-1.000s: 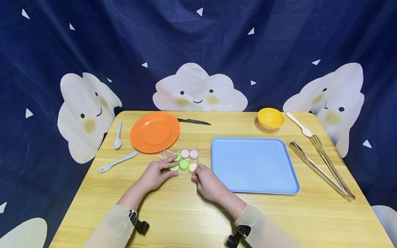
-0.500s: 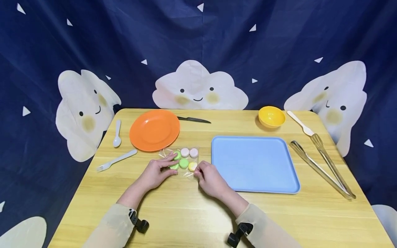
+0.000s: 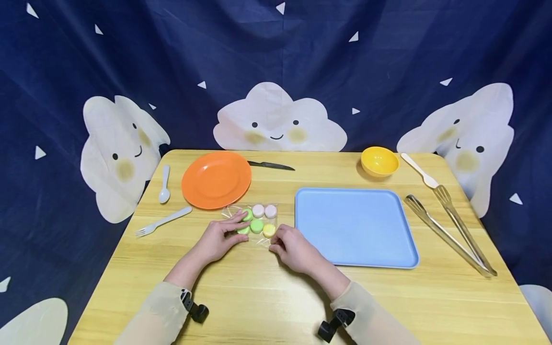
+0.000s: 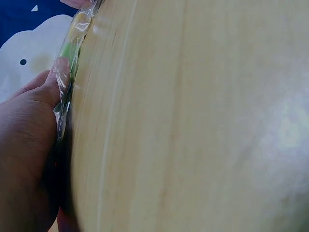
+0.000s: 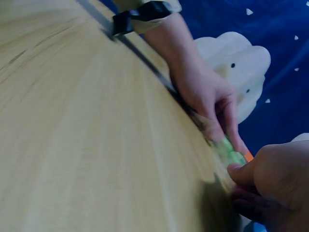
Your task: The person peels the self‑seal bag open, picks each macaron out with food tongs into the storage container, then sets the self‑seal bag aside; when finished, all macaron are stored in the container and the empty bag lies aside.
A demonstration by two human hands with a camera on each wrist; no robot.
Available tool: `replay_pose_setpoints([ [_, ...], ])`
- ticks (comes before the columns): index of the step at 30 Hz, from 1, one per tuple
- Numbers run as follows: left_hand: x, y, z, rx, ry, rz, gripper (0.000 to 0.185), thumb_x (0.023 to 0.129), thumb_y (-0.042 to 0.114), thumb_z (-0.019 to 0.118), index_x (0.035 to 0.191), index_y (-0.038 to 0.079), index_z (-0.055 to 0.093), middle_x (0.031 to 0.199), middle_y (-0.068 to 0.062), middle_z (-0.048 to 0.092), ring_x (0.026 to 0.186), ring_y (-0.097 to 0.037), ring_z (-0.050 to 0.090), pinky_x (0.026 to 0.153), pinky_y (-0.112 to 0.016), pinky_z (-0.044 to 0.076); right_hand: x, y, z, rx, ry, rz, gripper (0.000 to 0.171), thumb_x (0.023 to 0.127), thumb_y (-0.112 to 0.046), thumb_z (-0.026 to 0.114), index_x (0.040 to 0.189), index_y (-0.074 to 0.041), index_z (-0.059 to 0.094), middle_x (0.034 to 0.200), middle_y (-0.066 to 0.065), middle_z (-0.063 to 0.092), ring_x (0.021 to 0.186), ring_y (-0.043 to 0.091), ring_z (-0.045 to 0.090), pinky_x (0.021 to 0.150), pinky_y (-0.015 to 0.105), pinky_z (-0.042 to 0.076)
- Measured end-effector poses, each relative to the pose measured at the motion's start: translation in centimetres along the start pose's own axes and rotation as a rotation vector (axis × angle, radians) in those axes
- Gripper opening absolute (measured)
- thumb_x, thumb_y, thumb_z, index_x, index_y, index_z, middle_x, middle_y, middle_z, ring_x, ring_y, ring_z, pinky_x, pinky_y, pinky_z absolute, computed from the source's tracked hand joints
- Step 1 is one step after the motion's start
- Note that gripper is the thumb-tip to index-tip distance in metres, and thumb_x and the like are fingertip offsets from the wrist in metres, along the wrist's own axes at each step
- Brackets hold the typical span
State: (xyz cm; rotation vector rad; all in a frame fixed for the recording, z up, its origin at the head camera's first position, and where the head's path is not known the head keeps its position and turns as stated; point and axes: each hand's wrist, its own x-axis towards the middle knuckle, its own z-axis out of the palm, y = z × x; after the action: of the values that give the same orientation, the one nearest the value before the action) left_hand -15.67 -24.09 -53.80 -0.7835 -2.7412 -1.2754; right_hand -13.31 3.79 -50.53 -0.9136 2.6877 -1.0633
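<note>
Right now your left hand [image 3: 217,241] rests on the bag [image 3: 255,223] of sweets with its fingers [image 3: 235,221] stretched flat over the left side, while your right hand [image 3: 292,249] pinches the bag's near right corner with curled fingers. That bag lies on the worktop [image 3: 267,297], in the gap between the plate [image 3: 216,179] behind it and the tray [image 3: 354,226] just to its right. You've got bare wood toward you, up to the near edge. A fork [image 3: 162,222] and spoon [image 3: 164,191] lie to the left, a knife [image 3: 270,166] behind the plate, and a bowl [image 3: 379,161] and tongs [image 3: 448,233] sit well apart to the right.
</note>
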Motion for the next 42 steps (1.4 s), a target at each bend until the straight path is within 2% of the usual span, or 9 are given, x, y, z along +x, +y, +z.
replay_pose_setpoints([
  [8, -0.1, 0.0, 0.0, -0.001, 0.004, -0.002, 0.041, 0.089, 0.020, 0.087, 0.129, 0.015, 0.078, 0.149, 0.001, 0.059, 0.145, -0.023, 0.048, 0.117, -0.044, 0.041, 0.2, 0.0, -0.4, -0.044, -0.025, -0.064, 0.009, 0.100, -0.006, 0.071, 0.091, -0.008, 0.072, 0.089, -0.002, 0.062, 0.084, 0.016, 0.063, 0.079, 0.034, 0.058],
  [14, -0.1, -0.1, 0.1, 0.009, 0.013, 0.026, 0.042, 0.089, 0.020, 0.087, 0.129, 0.013, 0.078, 0.148, -0.002, 0.060, 0.144, -0.027, 0.049, 0.116, -0.046, 0.041, 0.2, -0.2, -0.1, -0.056, -0.016, -0.029, 0.013, 0.104, -0.006, 0.062, 0.092, -0.008, 0.067, 0.089, -0.002, 0.059, 0.083, 0.014, 0.061, 0.077, 0.033, 0.058],
  [20, 0.0, -0.2, 0.2, 0.003, 0.015, 0.026, 0.042, 0.088, 0.019, 0.088, 0.128, 0.013, 0.078, 0.148, -0.001, 0.060, 0.144, -0.024, 0.049, 0.117, -0.044, 0.041, -0.1, 0.0, -0.2, 0.024, 0.023, 0.026, 0.015, 0.107, -0.006, 0.055, 0.094, -0.007, 0.063, 0.090, 0.000, 0.058, 0.086, 0.015, 0.059, 0.078, 0.036, 0.056],
  [25, -0.1, -0.3, 0.2, 0.003, 0.013, 0.024, 0.042, 0.088, 0.019, 0.087, 0.129, 0.012, 0.077, 0.149, -0.001, 0.059, 0.145, -0.024, 0.048, 0.118, -0.045, 0.040, -0.7, 0.3, -0.6, 0.166, 0.113, 0.076, 0.011, 0.106, -0.003, 0.060, 0.096, -0.006, 0.063, 0.093, 0.000, 0.061, 0.088, 0.015, 0.060, 0.081, 0.037, 0.056],
  [29, -0.1, -0.2, 0.3, 0.001, 0.014, 0.018, 0.042, 0.088, 0.018, 0.087, 0.129, 0.012, 0.077, 0.149, -0.001, 0.059, 0.145, -0.024, 0.048, 0.118, -0.045, 0.039, -0.8, 0.4, -0.8, 0.219, 0.146, 0.072, 0.005, 0.103, -0.007, 0.069, 0.098, -0.006, 0.066, 0.092, 0.000, 0.062, 0.084, 0.014, 0.060, 0.075, 0.033, 0.054],
  [34, -0.1, -0.2, 0.4, 0.003, 0.013, 0.012, 0.042, 0.089, 0.018, 0.087, 0.129, 0.013, 0.077, 0.149, 0.000, 0.058, 0.145, -0.023, 0.048, 0.118, -0.045, 0.039, -0.4, 0.2, -0.2, 0.138, 0.177, 0.024, 0.023, 0.093, -0.019, 0.084, 0.098, -0.005, 0.066, 0.086, 0.002, 0.060, 0.076, 0.014, 0.056, 0.065, 0.027, 0.052],
  [38, -0.1, -0.2, 0.4, 0.007, 0.013, 0.011, 0.043, 0.089, 0.019, 0.086, 0.130, 0.013, 0.076, 0.149, 0.001, 0.058, 0.145, -0.023, 0.048, 0.118, -0.044, 0.039, -0.1, 0.2, 0.3, 0.050, 0.221, 0.012, 0.012, 0.094, -0.011, 0.081, 0.090, -0.008, 0.070, 0.083, -0.002, 0.062, 0.075, 0.011, 0.058, 0.066, 0.026, 0.052],
  [42, -0.2, -0.1, 0.4, 0.006, 0.019, 0.008, 0.043, 0.089, 0.019, 0.087, 0.130, 0.013, 0.076, 0.149, 0.000, 0.058, 0.145, -0.023, 0.048, 0.117, -0.045, 0.040, -0.2, 0.1, 0.1, 0.106, 0.242, 0.078, 0.009, 0.098, -0.008, 0.075, 0.089, -0.009, 0.076, 0.082, -0.004, 0.068, 0.073, 0.008, 0.061, 0.066, 0.028, 0.055],
])
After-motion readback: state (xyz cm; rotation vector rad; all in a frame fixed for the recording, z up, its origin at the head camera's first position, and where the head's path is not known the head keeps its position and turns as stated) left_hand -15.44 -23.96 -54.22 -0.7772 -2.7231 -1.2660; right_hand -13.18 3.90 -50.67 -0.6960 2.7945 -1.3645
